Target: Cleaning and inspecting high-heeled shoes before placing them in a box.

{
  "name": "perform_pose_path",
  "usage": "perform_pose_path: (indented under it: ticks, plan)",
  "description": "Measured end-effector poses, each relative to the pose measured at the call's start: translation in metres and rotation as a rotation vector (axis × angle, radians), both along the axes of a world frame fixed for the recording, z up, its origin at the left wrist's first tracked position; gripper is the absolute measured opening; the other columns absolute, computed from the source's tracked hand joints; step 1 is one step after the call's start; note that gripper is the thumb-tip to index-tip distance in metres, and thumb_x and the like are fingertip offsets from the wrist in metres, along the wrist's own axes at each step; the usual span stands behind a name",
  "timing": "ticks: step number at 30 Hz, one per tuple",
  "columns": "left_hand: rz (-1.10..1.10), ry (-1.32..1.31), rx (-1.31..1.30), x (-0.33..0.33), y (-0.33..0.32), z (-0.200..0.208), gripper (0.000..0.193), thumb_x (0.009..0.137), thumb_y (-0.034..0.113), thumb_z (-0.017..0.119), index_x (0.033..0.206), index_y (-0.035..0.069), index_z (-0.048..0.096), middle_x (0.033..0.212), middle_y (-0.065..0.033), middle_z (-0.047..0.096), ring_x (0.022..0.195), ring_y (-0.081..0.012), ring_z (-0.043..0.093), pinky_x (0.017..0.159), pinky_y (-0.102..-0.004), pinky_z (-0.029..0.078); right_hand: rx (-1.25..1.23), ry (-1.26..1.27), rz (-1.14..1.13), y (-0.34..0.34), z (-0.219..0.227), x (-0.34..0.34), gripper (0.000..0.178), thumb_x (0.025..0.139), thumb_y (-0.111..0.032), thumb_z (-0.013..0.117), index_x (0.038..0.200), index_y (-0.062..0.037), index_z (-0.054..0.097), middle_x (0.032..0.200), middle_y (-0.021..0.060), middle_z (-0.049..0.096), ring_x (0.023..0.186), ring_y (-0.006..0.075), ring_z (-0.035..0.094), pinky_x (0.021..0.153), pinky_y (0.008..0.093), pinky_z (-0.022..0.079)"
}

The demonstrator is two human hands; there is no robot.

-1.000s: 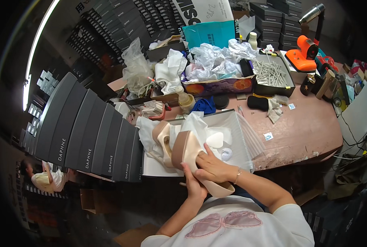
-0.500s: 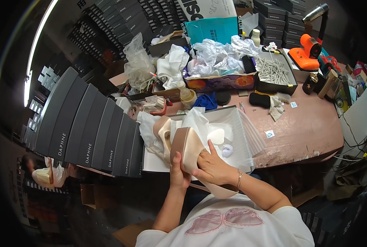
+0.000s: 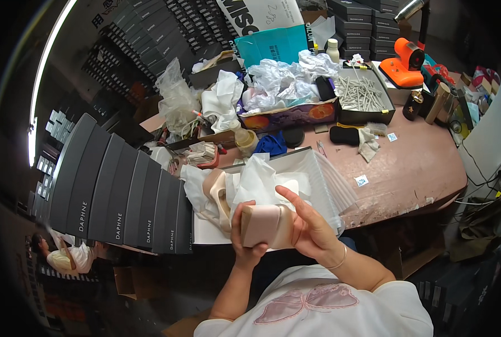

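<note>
A beige high-heeled shoe (image 3: 262, 226) is held up in front of me with one blunt end facing me. My left hand (image 3: 246, 238) is wrapped round its left side, thumb underneath. Against its right side rests my right hand (image 3: 317, 231), fingers stretched out and apart; its fingers on the far side of the shoe are partly hidden. Just beyond, the matching shoe (image 3: 223, 205) lies in an open shoe box (image 3: 208, 236), among white tissue paper (image 3: 256, 180).
Dark shoe boxes (image 3: 101, 185) stand in a row at my left. Behind the open box are a carton (image 3: 290, 116) of crumpled paper, a tray (image 3: 368, 117) of pale sticks and a glue jar (image 3: 245, 140). An orange tool (image 3: 402, 64) stands at the back right of the pink table (image 3: 419, 163).
The shoe has turned so its end faces me. My right hand has come out of its opening and moved to its side, fingers spreading. My left hand keeps its hold.
</note>
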State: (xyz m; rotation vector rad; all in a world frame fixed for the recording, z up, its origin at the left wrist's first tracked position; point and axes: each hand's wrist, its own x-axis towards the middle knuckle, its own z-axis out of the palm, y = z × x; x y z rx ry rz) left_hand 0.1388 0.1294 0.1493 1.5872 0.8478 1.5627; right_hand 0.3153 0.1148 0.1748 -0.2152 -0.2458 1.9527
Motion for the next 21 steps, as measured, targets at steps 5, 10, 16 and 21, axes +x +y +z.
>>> perform_pose_path:
  ticks: [5, 10, 16, 21]
  plan:
    - [-0.145, 0.189, 0.178, -0.013, -0.002, 0.024, 0.109, 0.063, 0.047, 0.088, 0.143, 0.000, 0.031, 0.134, -0.0210, 0.048, 0.124, -0.0374, 0.049, 0.103, -0.0446, 0.039, 0.088, -0.195, 0.087, -0.013, 0.012, 0.013, 0.074, 0.089, -0.012, 0.065, 0.150, -0.0098, 0.024, 0.134, 0.0140, 0.052, 0.118, 0.0223, 0.057, 0.097, 0.0366, 0.049]
    - [-0.266, -0.073, 0.371, 0.008, -0.008, 0.027, 0.076, 0.061, 0.043, 0.090, 0.111, 0.006, 0.046, 0.108, -0.0167, 0.058, 0.100, -0.0307, 0.060, 0.091, -0.0508, 0.047, 0.371, -0.126, 0.204, -0.046, 0.033, 0.017, 0.089, 0.083, -0.008, 0.071, 0.153, -0.0039, 0.016, 0.151, 0.0091, 0.029, 0.136, 0.0195, 0.035, 0.109, 0.0310, 0.031]
    - [-0.174, -0.100, 0.374, 0.003, -0.014, 0.022, 0.072, 0.061, 0.047, 0.087, 0.104, 0.006, 0.048, 0.100, -0.0140, 0.060, 0.091, -0.0288, 0.061, 0.088, -0.0507, 0.049, 0.778, -0.538, 0.376, -0.033, 0.027, 0.013, 0.071, 0.090, -0.020, 0.067, 0.149, -0.0046, 0.031, 0.149, 0.0109, 0.031, 0.132, 0.0203, 0.039, 0.107, 0.0312, 0.032]
    - [-0.228, -0.035, -0.223, -0.037, 0.009, 0.041, 0.065, 0.062, 0.036, 0.089, 0.102, 0.002, 0.052, 0.099, -0.0140, 0.063, 0.093, -0.0204, 0.062, 0.084, -0.0331, 0.051, 1.132, -1.212, 0.085, -0.058, 0.036, 0.009, 0.067, 0.092, -0.028, 0.062, 0.146, -0.0019, 0.032, 0.140, 0.0238, 0.039, 0.129, 0.0341, 0.042, 0.106, 0.0368, 0.034]
